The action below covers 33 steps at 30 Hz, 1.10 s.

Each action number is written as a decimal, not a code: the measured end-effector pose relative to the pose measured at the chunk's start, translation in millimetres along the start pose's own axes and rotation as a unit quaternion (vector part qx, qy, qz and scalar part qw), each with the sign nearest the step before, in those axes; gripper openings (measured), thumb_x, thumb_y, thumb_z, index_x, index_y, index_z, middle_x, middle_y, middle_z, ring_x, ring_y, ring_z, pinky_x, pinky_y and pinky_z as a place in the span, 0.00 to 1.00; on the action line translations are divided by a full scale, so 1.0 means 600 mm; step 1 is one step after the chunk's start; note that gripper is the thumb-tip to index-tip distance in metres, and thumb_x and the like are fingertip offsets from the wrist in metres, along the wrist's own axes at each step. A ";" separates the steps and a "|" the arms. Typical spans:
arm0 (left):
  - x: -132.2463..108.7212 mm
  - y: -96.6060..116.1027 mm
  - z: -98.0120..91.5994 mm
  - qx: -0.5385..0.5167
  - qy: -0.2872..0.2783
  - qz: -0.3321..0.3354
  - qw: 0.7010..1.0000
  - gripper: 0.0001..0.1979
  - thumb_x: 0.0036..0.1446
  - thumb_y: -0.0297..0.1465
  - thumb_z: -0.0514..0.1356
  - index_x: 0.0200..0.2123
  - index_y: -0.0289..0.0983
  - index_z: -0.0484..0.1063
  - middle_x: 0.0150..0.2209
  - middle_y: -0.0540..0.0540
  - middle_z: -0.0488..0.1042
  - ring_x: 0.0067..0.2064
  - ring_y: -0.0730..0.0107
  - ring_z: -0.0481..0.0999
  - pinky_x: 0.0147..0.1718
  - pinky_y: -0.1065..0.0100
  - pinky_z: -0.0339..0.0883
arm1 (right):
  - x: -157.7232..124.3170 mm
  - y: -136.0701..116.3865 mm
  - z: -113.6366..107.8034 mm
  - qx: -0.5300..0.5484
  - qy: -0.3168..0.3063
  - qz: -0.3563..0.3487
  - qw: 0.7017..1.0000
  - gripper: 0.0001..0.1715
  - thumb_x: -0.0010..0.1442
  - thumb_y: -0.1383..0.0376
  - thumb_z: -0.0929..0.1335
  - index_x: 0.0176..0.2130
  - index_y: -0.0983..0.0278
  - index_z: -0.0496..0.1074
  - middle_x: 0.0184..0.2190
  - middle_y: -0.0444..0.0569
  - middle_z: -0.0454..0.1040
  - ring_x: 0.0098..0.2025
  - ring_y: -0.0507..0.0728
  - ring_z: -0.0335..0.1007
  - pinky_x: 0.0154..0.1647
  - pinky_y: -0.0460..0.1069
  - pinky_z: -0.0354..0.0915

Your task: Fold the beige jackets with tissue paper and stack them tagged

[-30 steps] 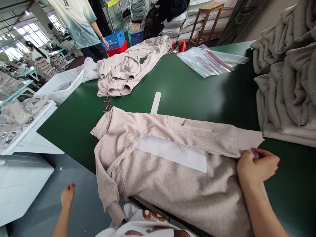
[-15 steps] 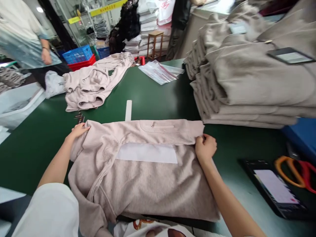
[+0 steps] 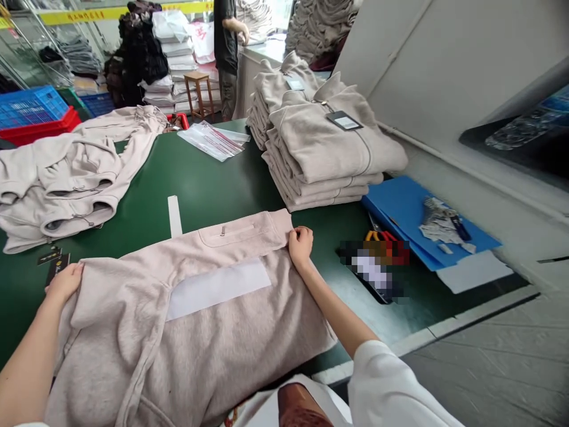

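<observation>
A beige fleece garment (image 3: 208,332) lies flat on the green table (image 3: 213,184) in front of me, with a white sheet (image 3: 217,287) showing under its folded-over top strip. My right hand (image 3: 301,245) is closed on the garment's right end, by the folded strip with a zip pocket (image 3: 229,230). My left hand (image 3: 65,283) rests on the garment's left shoulder edge, its fingers curled over the fabric.
A stack of folded beige garments (image 3: 320,154) stands at the back right, loose beige garments (image 3: 66,172) at the left. Clear plastic bags (image 3: 211,140) lie at the far edge. A blue board (image 3: 409,207) with scissors (image 3: 377,236) is right. A person (image 3: 227,47) stands beyond.
My view has swung right. My left hand came up from below the table onto the garment's left shoulder. My right hand has stayed closed on the right end.
</observation>
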State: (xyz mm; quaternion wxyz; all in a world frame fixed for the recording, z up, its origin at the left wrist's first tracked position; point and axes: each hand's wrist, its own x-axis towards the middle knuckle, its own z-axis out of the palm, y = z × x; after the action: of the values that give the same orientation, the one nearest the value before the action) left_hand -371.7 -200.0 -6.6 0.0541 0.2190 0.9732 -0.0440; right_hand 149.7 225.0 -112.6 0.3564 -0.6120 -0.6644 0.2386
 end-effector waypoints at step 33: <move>-0.291 0.144 0.122 -0.106 0.186 0.121 0.969 0.24 0.66 0.35 0.44 0.57 0.31 0.70 0.62 0.34 0.67 0.65 0.52 0.63 0.63 0.54 0.53 | -0.024 0.084 -0.331 -0.256 0.023 -0.185 0.949 0.15 0.61 0.59 0.60 0.38 0.59 0.73 0.48 0.57 0.74 0.50 0.65 0.70 0.51 0.59 0.66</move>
State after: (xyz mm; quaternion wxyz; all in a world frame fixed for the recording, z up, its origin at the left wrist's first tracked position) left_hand -171.1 -204.2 -62.8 -0.0999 0.3322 0.9318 0.1072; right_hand 334.3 194.2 -27.4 0.2410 -0.5545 -0.7962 -0.0232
